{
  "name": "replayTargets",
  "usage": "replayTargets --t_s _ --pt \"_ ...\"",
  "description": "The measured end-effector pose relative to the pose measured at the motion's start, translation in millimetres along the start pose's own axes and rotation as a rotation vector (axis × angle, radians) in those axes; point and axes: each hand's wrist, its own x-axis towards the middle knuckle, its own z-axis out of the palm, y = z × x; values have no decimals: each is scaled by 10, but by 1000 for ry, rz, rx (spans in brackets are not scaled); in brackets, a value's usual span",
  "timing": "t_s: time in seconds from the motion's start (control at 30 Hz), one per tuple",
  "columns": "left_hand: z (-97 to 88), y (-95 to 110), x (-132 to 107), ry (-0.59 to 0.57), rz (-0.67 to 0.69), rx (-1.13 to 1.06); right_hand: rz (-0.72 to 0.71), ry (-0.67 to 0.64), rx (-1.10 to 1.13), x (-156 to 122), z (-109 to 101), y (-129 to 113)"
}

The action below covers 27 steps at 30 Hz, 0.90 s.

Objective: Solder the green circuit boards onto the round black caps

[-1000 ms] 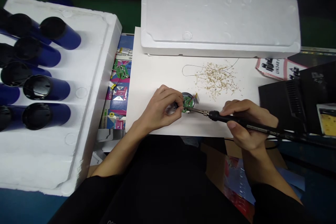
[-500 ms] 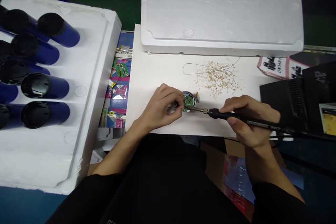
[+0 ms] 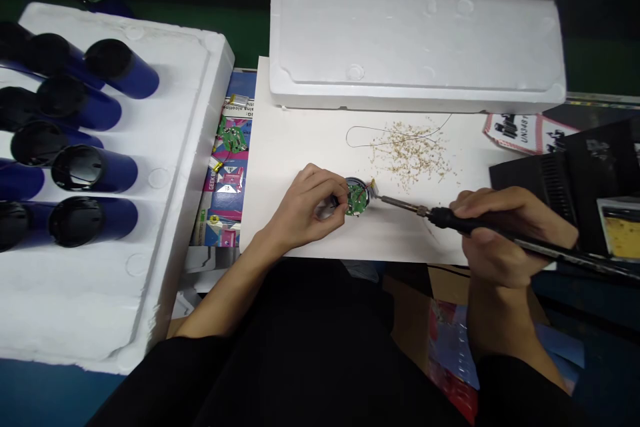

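My right hand (image 3: 515, 233) grips a black-handled soldering iron (image 3: 450, 218), its metal tip pointing left, a short gap from a round green circuit board (image 3: 358, 199). That board sits in a dark round housing on the white sheet (image 3: 280, 140). At the housing's left side my left hand (image 3: 320, 203) has thumb and fingers pinched together; the fingertips hide what is between them. A small silvery battery with a yellow end (image 3: 373, 188) lies at the board's right edge.
Blue cylinders (image 3: 117, 163) with dark open ends lie on a foam tray (image 3: 145, 267) at left. Tiny tan bits (image 3: 410, 153) and a thin bent wire (image 3: 360, 129) lie beyond my hands. A foam block (image 3: 415, 47) stands behind; a yellow sponge (image 3: 623, 237) is at right.
My right hand has drawn the soldering iron to the right, and its tip has come away from the circuit board. The left hand keeps its pinch at the housing.
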Motion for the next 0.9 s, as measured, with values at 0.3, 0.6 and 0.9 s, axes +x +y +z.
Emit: replayTargets --t_s 0.3,0.6,0.9 --pt "-5 3 -4 -14 -25 1 72 31 108 -103 339 -147" --pt "-12 1 -9 5 -3 -16 -90 -236 -274 -302 730 28" --pt "1 -54 -41 34 79 51 -103 -401 -264 -48 585 107"
